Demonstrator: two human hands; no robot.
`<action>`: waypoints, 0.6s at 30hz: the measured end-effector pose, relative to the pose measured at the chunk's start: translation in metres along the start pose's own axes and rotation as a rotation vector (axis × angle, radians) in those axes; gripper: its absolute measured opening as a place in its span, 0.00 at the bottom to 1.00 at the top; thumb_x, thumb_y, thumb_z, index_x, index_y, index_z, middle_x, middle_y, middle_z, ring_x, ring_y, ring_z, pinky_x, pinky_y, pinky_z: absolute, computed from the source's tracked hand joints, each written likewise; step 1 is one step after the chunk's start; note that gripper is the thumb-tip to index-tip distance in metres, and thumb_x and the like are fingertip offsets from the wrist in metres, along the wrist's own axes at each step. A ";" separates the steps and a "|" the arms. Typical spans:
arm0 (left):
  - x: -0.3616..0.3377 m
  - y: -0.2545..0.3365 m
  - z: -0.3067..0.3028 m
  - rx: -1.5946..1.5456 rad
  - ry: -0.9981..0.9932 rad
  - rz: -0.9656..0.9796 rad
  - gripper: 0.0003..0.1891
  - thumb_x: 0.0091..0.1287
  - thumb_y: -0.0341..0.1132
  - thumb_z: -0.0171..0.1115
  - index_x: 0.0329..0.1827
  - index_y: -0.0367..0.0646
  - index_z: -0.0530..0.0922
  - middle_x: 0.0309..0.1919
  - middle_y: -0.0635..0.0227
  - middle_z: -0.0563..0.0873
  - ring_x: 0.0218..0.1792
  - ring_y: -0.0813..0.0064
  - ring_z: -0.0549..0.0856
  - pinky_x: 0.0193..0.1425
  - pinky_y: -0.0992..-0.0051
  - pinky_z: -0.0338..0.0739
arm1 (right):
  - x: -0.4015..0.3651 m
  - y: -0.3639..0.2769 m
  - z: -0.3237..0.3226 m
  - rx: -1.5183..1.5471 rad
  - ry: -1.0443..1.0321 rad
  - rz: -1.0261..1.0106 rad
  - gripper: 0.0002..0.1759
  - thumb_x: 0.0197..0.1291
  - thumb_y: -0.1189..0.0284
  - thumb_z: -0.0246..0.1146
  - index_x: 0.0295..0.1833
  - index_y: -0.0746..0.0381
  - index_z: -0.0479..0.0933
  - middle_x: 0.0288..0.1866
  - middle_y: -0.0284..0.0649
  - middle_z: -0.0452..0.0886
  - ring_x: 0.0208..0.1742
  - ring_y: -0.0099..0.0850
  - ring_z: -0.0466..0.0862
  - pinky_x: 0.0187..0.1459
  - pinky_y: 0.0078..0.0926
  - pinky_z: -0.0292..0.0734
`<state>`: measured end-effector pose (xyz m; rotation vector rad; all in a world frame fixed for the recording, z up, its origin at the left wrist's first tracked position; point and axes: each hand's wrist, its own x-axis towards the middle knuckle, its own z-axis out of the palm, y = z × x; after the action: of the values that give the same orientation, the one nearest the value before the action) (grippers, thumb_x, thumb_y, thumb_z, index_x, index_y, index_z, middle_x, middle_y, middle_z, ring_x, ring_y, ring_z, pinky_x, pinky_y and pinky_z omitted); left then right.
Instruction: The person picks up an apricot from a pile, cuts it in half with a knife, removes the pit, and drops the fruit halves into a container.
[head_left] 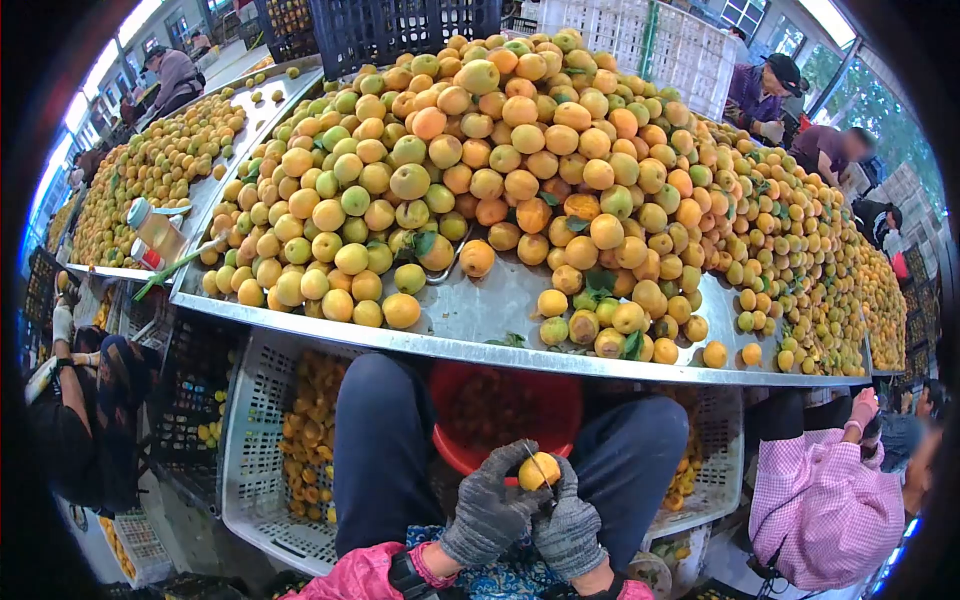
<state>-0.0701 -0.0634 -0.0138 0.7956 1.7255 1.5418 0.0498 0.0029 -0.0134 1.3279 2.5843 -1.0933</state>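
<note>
Both my hands wear grey knitted gloves and meet low in the middle of the view, above my lap. A yellow-orange fruit (538, 471) sits between them. My left hand (492, 506) is closed around its left side. On the fruit's lower right, my right hand (568, 525) is closed, with a thin blade-like edge showing by the fingers; its handle is hidden in the glove. Just beyond the hands, a red basin (507, 410) stands between my knees, with dark reddish pieces inside.
A metal table (470, 310) heaped with yellow, orange and green fruit spans the front. White crates (262, 455) with orange pieces flank my legs. A bottle (158, 235) stands at the left. Other people sit at both sides and work beyond the table.
</note>
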 end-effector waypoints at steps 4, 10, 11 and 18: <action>0.007 -0.003 -0.014 -0.319 -0.123 -0.221 0.24 0.66 0.36 0.64 0.63 0.36 0.72 0.51 0.63 0.81 0.51 0.74 0.80 0.56 0.73 0.76 | 0.003 0.012 0.011 0.084 0.162 -0.182 0.37 0.62 0.64 0.62 0.72 0.66 0.56 0.40 0.50 0.85 0.34 0.49 0.86 0.34 0.41 0.81; 0.008 0.005 -0.019 -0.216 -0.215 -0.311 0.22 0.66 0.38 0.64 0.60 0.36 0.74 0.47 0.65 0.82 0.46 0.73 0.82 0.50 0.71 0.78 | 0.001 0.011 0.015 0.069 0.151 -0.189 0.37 0.61 0.67 0.62 0.73 0.64 0.55 0.39 0.50 0.85 0.33 0.48 0.86 0.34 0.39 0.81; 0.008 0.001 -0.015 -0.215 -0.215 -0.311 0.22 0.66 0.38 0.64 0.60 0.36 0.74 0.47 0.65 0.82 0.46 0.73 0.82 0.50 0.71 0.78 | 0.003 0.009 0.014 0.097 0.134 -0.153 0.38 0.60 0.67 0.62 0.73 0.63 0.55 0.38 0.51 0.85 0.33 0.48 0.86 0.34 0.39 0.81; 0.007 -0.015 -0.005 0.170 0.030 0.144 0.25 0.55 0.32 0.73 0.55 0.36 0.76 0.46 0.58 0.83 0.46 0.67 0.84 0.51 0.70 0.79 | 0.013 0.005 -0.002 0.152 0.009 -0.109 0.42 0.56 0.67 0.66 0.74 0.61 0.56 0.28 0.49 0.84 0.27 0.47 0.84 0.29 0.41 0.78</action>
<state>-0.0781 -0.0626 -0.0285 1.0059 1.8753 1.5208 0.0455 0.0154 -0.0186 1.2340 2.6558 -1.3280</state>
